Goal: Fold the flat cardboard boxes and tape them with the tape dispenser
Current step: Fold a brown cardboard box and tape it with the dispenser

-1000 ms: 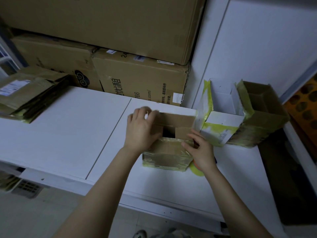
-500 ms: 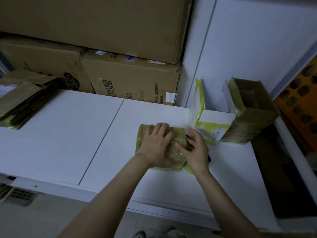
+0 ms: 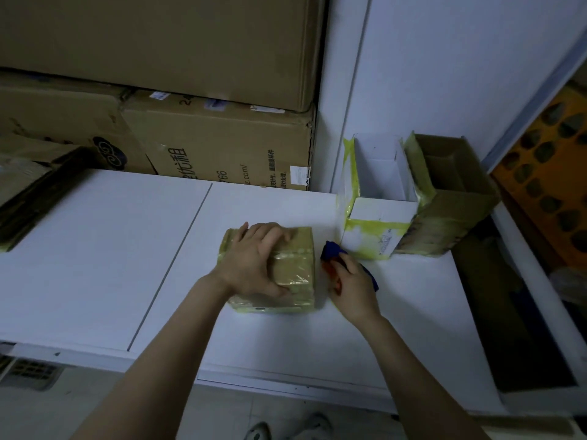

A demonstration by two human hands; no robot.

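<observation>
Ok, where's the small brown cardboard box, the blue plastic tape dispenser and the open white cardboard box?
Small brown cardboard box [image 3: 297,274], head view: taped top.
Blue plastic tape dispenser [image 3: 329,250], head view: blue end.
Open white cardboard box [image 3: 381,213], head view: front flap.

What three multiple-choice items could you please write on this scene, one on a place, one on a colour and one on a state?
1. Where is the tape dispenser relative to the small brown box?
A. on top of it
B. just right of it
C. far left of it

2. What colour is the dispenser's visible body?
A. blue
B. white
C. black

3. How is the small brown box's top?
A. flaps standing open
B. flaps folded shut
C. torn off

Answers:
1 B, the right hand grips it beside the box's right edge.
2 A, blue shows above the fingers.
3 B, the left hand holds down the closed top.
</observation>
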